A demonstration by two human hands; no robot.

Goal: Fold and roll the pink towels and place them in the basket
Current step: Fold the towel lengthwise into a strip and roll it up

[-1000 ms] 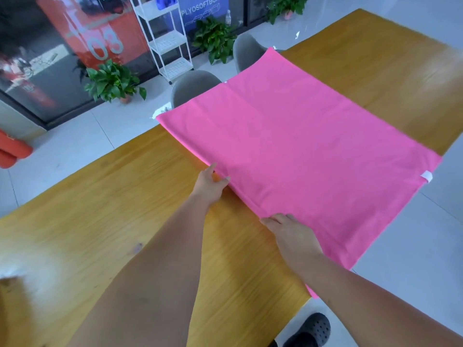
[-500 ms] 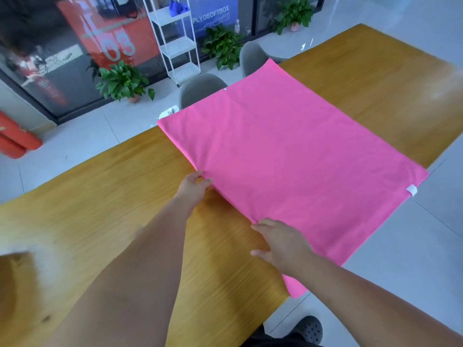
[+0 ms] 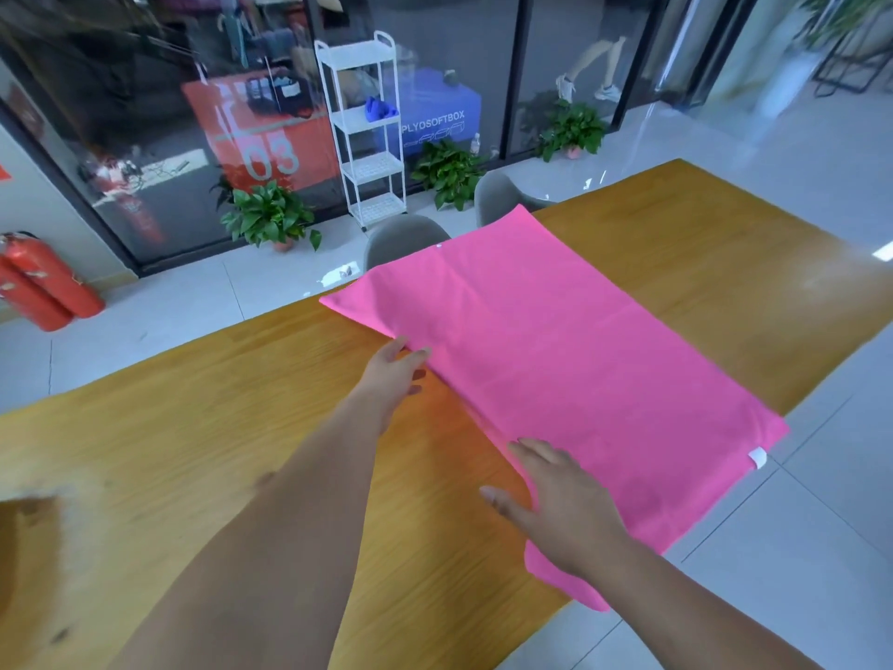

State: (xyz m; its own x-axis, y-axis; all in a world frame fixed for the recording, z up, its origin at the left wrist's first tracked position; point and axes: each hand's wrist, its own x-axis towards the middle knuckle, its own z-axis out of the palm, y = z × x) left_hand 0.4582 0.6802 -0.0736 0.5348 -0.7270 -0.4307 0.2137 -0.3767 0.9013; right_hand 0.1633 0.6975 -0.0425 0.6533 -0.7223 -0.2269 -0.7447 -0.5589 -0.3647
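Note:
A pink towel (image 3: 570, 360) lies flat and folded across the wooden table (image 3: 203, 427), with its far corner and its near right edge hanging past the table's sides. A small white tag (image 3: 757, 459) sticks out at its right corner. My left hand (image 3: 394, 372) pinches the towel's left edge, thumb on top and fingers curled beneath. My right hand (image 3: 555, 500) lies flat with spread fingers on the towel's near left edge. No basket is in view.
Two grey chairs (image 3: 403, 241) stand behind the table's far edge. A white shelf rack (image 3: 369, 133), potted plants (image 3: 270, 215) and red fire extinguishers (image 3: 43, 282) stand along the glass wall. The table's near edge drops to tiled floor at the right.
The view has tilted up, showing more of the room. My left hand stays pinched on the towel's left edge; my right hand has flattened and spread its fingers on the near edge.

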